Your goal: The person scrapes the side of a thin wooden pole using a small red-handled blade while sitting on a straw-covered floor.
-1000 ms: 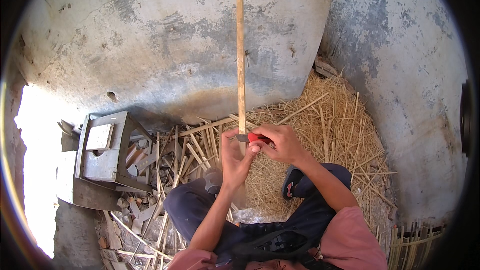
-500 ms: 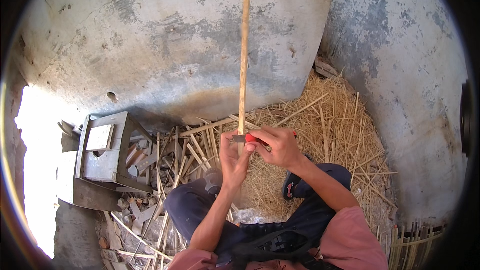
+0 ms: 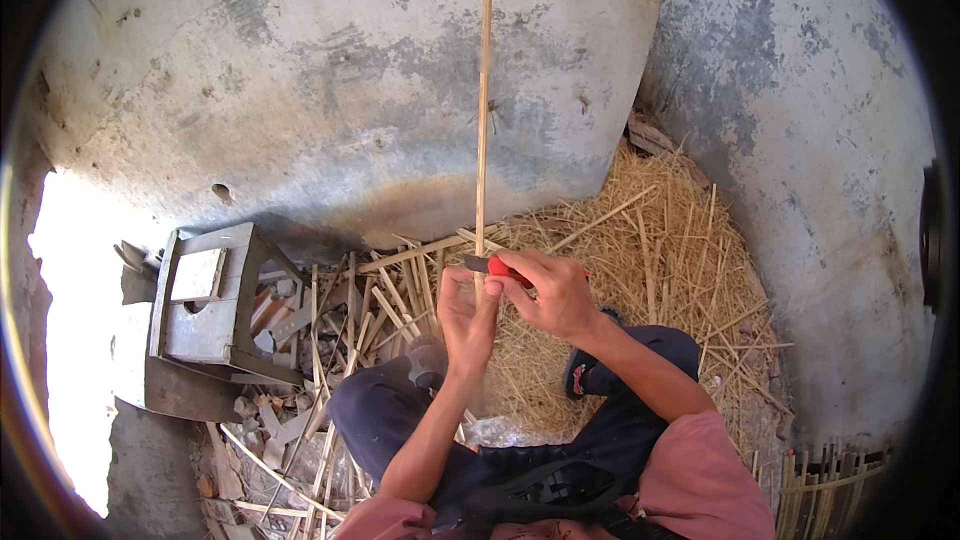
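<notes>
Your stick has tilted slightly; left hand grips its light, stiff base, right hand clasps the knife.

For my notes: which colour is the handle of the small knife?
Red, best seen in the head view: the small knife in the right hand.

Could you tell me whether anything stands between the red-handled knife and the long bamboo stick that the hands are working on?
Nothing visible does. The left hand grips the bamboo stick near its lower end, and the right hand holds the red-handled knife with its blade right at the stick. The straw lies below, on the floor.
</notes>
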Motion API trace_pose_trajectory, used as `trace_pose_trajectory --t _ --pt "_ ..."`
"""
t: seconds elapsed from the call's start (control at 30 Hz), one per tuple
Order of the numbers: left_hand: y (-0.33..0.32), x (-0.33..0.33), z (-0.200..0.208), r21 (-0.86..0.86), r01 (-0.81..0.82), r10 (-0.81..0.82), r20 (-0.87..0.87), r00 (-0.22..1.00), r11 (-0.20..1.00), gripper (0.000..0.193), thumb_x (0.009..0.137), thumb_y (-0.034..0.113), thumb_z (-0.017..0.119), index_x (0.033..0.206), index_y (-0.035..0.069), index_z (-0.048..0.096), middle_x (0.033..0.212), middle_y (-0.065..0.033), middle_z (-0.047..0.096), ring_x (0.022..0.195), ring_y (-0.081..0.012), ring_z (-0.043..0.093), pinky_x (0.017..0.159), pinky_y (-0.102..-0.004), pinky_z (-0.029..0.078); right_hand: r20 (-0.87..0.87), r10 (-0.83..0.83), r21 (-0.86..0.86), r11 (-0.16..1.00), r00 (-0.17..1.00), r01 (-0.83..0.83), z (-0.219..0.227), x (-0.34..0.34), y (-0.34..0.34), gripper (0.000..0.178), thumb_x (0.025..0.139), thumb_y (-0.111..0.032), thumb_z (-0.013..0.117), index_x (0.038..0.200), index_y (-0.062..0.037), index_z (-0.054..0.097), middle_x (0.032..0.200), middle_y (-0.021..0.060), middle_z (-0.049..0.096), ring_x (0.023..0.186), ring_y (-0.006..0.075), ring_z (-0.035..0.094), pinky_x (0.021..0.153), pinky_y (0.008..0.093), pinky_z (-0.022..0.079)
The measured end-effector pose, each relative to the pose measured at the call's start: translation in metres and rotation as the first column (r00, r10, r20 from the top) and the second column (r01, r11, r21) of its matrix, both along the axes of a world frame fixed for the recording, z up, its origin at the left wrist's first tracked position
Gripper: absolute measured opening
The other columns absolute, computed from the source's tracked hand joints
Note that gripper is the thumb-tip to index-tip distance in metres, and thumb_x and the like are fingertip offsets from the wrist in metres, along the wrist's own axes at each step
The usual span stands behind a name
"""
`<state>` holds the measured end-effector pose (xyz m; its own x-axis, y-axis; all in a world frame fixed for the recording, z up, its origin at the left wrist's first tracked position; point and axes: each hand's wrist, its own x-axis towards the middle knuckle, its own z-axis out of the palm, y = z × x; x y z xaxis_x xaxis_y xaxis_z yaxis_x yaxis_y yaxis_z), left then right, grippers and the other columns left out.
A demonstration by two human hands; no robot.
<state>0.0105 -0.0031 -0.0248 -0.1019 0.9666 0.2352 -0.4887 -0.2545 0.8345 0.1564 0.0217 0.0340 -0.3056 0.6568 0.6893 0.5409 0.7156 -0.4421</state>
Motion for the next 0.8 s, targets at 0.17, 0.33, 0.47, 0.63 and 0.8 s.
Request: trace_pose_trajectory --t 0.17,0.33,0.47,0.63,0.8 --pt "-0.002 0.001 0.009 0.014 -0.033 0.034 -0.132 0.991 0.999 0.042 0.108 0.03 0.068 0.137 0.011 0.044 0.079 0.0054 0.062 0.057 0.0012 0.044 0.048 -0.0185 0.026 -0.035 0.055 0.006 0.998 0.998 -0.055 0.0 0.008 0.008 0.03 0.091 -0.021 0.082 0.114 -0.0027 0.075 0.09 0.0107 0.075 0.069 0.026 0.072 0.059 0.0361 0.055" --pt "-0.005 -0.007 0.018 -0.034 0.017 -0.021 -0.142 0.99 0.999 0.063 0.104 0.019 0.074 0.153 -0.006 0.044 0.129 -0.0111 0.066 0.118 -0.0151 0.062 0.101 -0.0302 0.05 0.013 0.143 -0.042 0.989 0.99 -0.142 -0.001 0.018 0.013 0.027 0.092 -0.023 0.081 0.113 -0.0067 0.076 0.089 0.0081 0.074 0.067 0.0255 0.071 0.057 0.0369 0.054" --pt "-0.004 -0.01 0.013 -0.028 0.079 -0.083 -0.17 0.982 0.996 0.07 0.104 0.021 0.074 0.156 -0.01 0.04 0.132 -0.0114 0.066 0.122 -0.0165 0.061 0.105 -0.0318 0.049 0.066 0.138 -0.093 0.987 0.988 -0.132 0.0 0.019 0.01 0.027 0.092 -0.027 0.081 0.112 -0.0102 0.076 0.091 0.0068 0.075 0.069 0.0269 0.073 0.059 0.0382 0.055" --pt "-0.003 -0.01 0.012 -0.012 0.105 -0.106 -0.148 0.983 0.994 0.072 0.104 0.023 0.074 0.157 -0.012 0.039 0.133 -0.0108 0.066 0.123 -0.0165 0.061 0.108 -0.0329 0.048 0.054 0.143 -0.089 0.986 0.988 -0.138 -0.004 0.02 0.012 0.029 0.091 -0.026 0.081 0.114 -0.0091 0.077 0.093 0.0079 0.076 0.071 0.0277 0.074 0.061 0.0382 0.057" --pt "-0.002 -0.013 0.01 0.027 0.129 -0.124 -0.154 0.98 0.991 0.074 0.104 0.024 0.074 0.158 -0.012 0.038 0.132 -0.0108 0.067 0.123 -0.0158 0.06 0.108 -0.033 0.047 0.041 0.132 -0.088 0.988 0.99 -0.128 0.0 0.017 0.008 0.031 0.089 -0.021 0.081 0.116 -0.0065 0.076 0.098 0.01 0.077 0.076 0.0291 0.076 0.064 0.0386 0.06"
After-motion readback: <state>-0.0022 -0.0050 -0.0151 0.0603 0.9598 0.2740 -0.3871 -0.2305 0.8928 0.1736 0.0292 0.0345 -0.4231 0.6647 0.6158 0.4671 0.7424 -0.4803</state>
